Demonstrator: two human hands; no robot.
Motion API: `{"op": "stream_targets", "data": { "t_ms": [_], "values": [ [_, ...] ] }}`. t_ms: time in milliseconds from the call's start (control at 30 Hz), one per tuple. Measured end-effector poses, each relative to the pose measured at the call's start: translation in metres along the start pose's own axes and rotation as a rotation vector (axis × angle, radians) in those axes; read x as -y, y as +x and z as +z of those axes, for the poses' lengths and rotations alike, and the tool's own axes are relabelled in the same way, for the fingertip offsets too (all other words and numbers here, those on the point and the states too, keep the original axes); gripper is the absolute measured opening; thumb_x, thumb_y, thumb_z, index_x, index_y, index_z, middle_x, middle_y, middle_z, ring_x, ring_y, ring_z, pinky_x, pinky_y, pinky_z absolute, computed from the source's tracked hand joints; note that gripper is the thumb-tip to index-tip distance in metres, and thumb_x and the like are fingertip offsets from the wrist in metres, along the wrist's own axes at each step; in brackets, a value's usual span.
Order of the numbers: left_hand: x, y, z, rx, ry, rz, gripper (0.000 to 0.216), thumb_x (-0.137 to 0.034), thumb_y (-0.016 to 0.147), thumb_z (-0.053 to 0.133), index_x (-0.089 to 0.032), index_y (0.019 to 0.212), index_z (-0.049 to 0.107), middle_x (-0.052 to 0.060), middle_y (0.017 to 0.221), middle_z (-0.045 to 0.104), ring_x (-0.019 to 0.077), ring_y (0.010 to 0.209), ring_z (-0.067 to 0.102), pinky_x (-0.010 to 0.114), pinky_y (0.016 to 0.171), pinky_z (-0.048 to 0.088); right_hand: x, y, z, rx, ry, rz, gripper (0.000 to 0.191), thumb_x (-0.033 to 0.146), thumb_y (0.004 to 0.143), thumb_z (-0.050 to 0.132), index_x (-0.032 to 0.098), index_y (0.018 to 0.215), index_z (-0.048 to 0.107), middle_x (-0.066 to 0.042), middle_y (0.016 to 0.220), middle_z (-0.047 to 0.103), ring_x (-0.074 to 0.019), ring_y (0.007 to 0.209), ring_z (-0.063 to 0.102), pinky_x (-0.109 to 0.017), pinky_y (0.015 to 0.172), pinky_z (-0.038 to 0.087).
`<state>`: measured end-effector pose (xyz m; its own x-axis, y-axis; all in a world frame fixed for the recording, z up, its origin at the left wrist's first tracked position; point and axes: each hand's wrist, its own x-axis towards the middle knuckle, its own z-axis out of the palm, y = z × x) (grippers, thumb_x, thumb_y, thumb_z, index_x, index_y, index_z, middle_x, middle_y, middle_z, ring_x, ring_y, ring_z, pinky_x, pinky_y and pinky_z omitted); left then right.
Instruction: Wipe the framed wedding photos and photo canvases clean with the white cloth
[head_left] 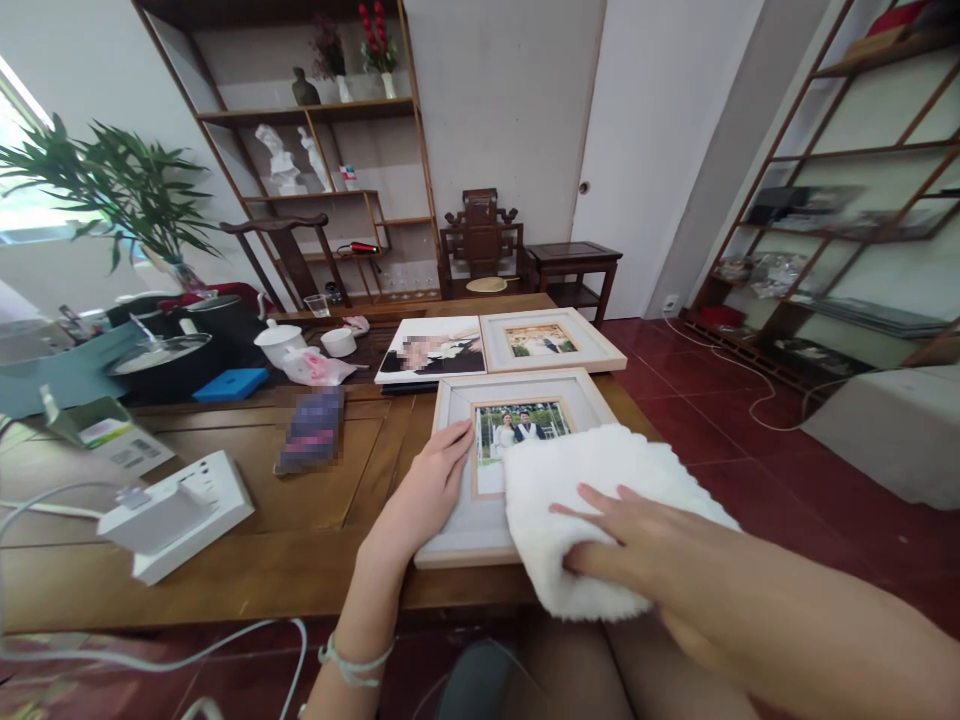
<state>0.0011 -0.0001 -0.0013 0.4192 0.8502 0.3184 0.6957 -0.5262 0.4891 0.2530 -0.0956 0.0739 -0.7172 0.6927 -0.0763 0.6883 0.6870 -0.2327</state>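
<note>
Left hand rests nearly flat, gripping nothing, along the left side of a picture frame, likely to steady it, while the right hand, fingers half spread, holds a white cloth over its lower right. The picture frame lies face up at the near edge of the counter, presumably for easy reach.

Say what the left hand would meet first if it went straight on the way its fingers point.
Most likely the wood-bordered photo in the near frame: the left hand lies at the photo's left side, pointing forward and right. Whether it already touches the border is unclear.
</note>
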Motion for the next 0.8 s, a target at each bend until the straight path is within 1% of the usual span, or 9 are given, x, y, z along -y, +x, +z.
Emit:
{"op": "stream_targets", "data": {
  "t_ms": [100,167,267,333,433,533,667,733,800],
  "values": [
    [0.000,0.000,0.000,0.002,0.005,-0.003,0.041,-0.020,0.092,0.033,-0.015,0.128,0.052,0.009,0.139,0.046,0.0206,0.129,0.042,0.039,0.111,0.031,0.006,0.000,0.004,-0.029,0.032,-0.001,0.072,-0.007,0.058,0.038,0.029,0.118,0.055,-0.002,0.139,0.047,-0.0270,0.131,0.037,-0.050,0.107,0.028],
    [-0.001,0.000,-0.001,0.013,0.013,-0.010,0.042,-0.019,0.091,0.034,-0.013,0.129,0.051,0.010,0.139,0.046,0.0211,0.129,0.042,0.038,0.110,0.031,-0.004,0.012,0.009,-0.049,0.042,0.004,0.071,-0.007,0.057,0.038,0.026,0.117,0.056,-0.003,0.141,0.045,-0.0270,0.133,0.033,-0.049,0.108,0.029],
    [-0.002,0.001,-0.002,0.022,0.025,-0.007,0.042,-0.019,0.091,0.034,-0.014,0.129,0.051,0.010,0.139,0.046,0.0208,0.129,0.042,0.039,0.110,0.032,-0.036,0.041,0.016,-0.125,-0.016,0.030,0.071,-0.007,0.058,0.038,0.022,0.120,0.055,-0.007,0.144,0.041,-0.0278,0.135,0.029,-0.050,0.109,0.025],
    [-0.002,0.001,-0.003,0.021,0.029,0.001,0.041,-0.019,0.091,0.034,-0.015,0.129,0.051,0.009,0.139,0.046,0.0203,0.129,0.042,0.039,0.110,0.032,-0.061,0.062,0.019,-0.215,-0.092,0.057,0.071,-0.008,0.059,0.038,0.020,0.122,0.053,-0.009,0.143,0.042,-0.0290,0.135,0.028,-0.051,0.109,0.022],
    [0.000,0.001,-0.003,0.016,0.028,0.011,0.041,-0.018,0.091,0.035,-0.015,0.128,0.052,0.010,0.139,0.047,0.0208,0.128,0.043,0.040,0.109,0.033,-0.093,0.091,0.017,-0.320,-0.197,0.112,0.069,-0.008,0.063,0.038,0.017,0.126,0.050,-0.014,0.133,0.051,-0.0294,0.134,0.031,-0.052,0.106,0.025],
    [0.001,0.001,-0.002,0.006,0.022,0.021,0.040,-0.018,0.091,0.036,-0.016,0.127,0.053,0.009,0.138,0.048,0.0212,0.128,0.044,0.042,0.109,0.033,-0.108,0.111,0.013,-0.355,-0.260,0.156,0.066,-0.008,0.064,0.039,0.013,0.126,0.049,-0.016,0.126,0.056,-0.0322,0.133,0.030,-0.054,0.103,0.027],
    [0.002,0.001,-0.002,0.005,0.013,0.016,0.040,-0.019,0.091,0.036,-0.016,0.128,0.052,0.009,0.138,0.047,0.0212,0.128,0.044,0.042,0.109,0.033,-0.098,0.111,0.016,-0.295,-0.258,0.129,0.072,-0.011,0.059,0.037,0.016,0.123,0.052,-0.011,0.142,0.043,-0.0366,0.134,0.026,-0.058,0.101,0.026],
    [0.001,0.001,-0.002,0.009,0.014,0.011,0.041,-0.019,0.091,0.035,-0.015,0.128,0.052,0.009,0.139,0.047,0.0211,0.128,0.043,0.042,0.109,0.033,-0.082,0.097,0.019,-0.238,-0.216,0.099,0.072,-0.011,0.058,0.036,0.017,0.121,0.054,-0.011,0.143,0.041,-0.0368,0.133,0.028,-0.059,0.100,0.027],
    [0.001,0.001,-0.001,0.008,0.015,0.013,0.041,-0.018,0.091,0.035,-0.015,0.128,0.052,0.009,0.139,0.047,0.0211,0.128,0.043,0.041,0.109,0.033,-0.061,0.076,0.021,-0.173,-0.147,0.066,0.070,-0.011,0.059,0.036,0.018,0.119,0.055,-0.011,0.141,0.044,-0.0351,0.133,0.030,-0.058,0.101,0.028]
  ]
}}
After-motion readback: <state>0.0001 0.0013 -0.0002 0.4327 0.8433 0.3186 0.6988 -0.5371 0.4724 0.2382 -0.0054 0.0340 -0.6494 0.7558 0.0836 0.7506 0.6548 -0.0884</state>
